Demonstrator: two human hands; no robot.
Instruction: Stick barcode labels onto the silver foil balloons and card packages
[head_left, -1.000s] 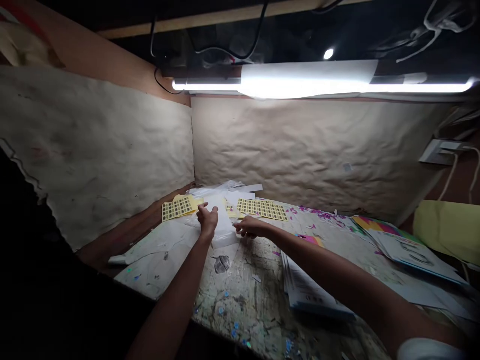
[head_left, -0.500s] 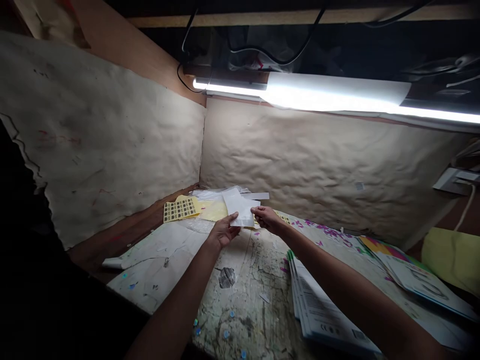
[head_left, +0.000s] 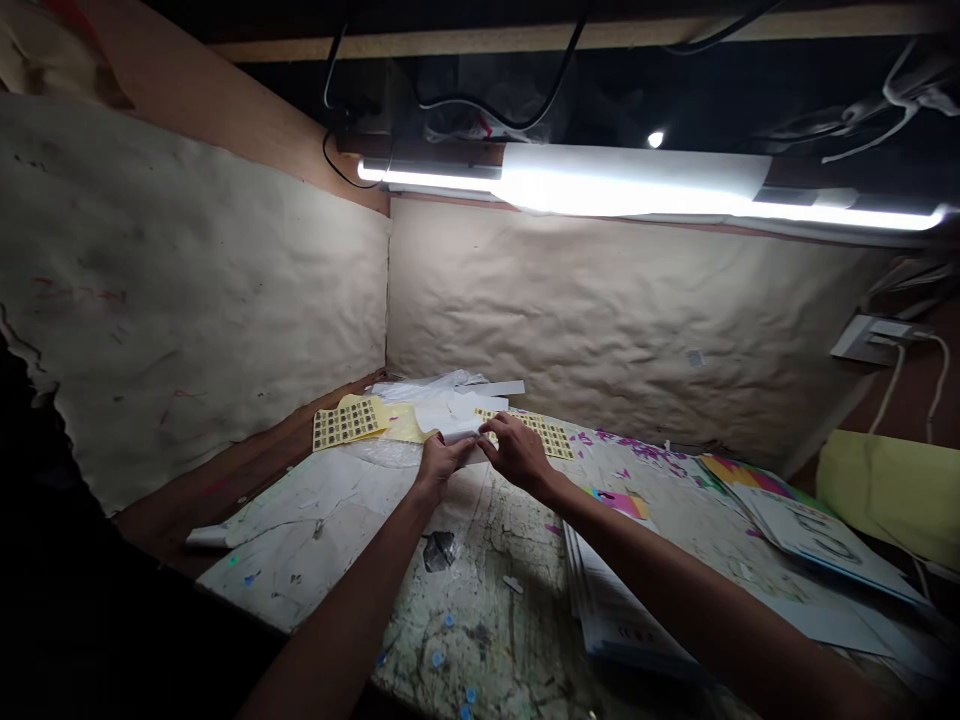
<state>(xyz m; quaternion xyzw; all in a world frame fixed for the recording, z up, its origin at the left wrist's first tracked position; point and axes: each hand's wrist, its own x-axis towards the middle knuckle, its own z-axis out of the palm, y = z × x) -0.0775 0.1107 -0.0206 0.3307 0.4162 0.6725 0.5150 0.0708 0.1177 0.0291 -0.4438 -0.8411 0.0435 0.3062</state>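
Observation:
My left hand (head_left: 442, 462) is closed on the near edge of a small white sheet (head_left: 456, 428), with the thumb on top. My right hand (head_left: 514, 450) has its fingertips pinched at the sheet's right near corner, close to the left fingers. I cannot tell whether the sheet is a single paper or a flat packet. Just left of it lies a yellow sticker sheet (head_left: 346, 424) with rows of small dark labels. Another sticker sheet (head_left: 553, 438) lies behind and right of my right hand. Crumpled clear plastic (head_left: 397, 452) sits between the left sticker sheet and my left hand.
A stack of printed cards (head_left: 626, 610) lies under my right forearm. More colourful printed packages (head_left: 817, 535) rest at the right. Purple scraps (head_left: 645, 447) litter the worn tabletop (head_left: 487, 640). Paper-covered walls close off the left and back; a lit tube lamp (head_left: 630, 185) hangs above.
The white sheet has gone from raised and facing me to lower and flatter. My right hand has moved closer to my left, uncovering the right sticker sheet. The view has shifted slightly right.

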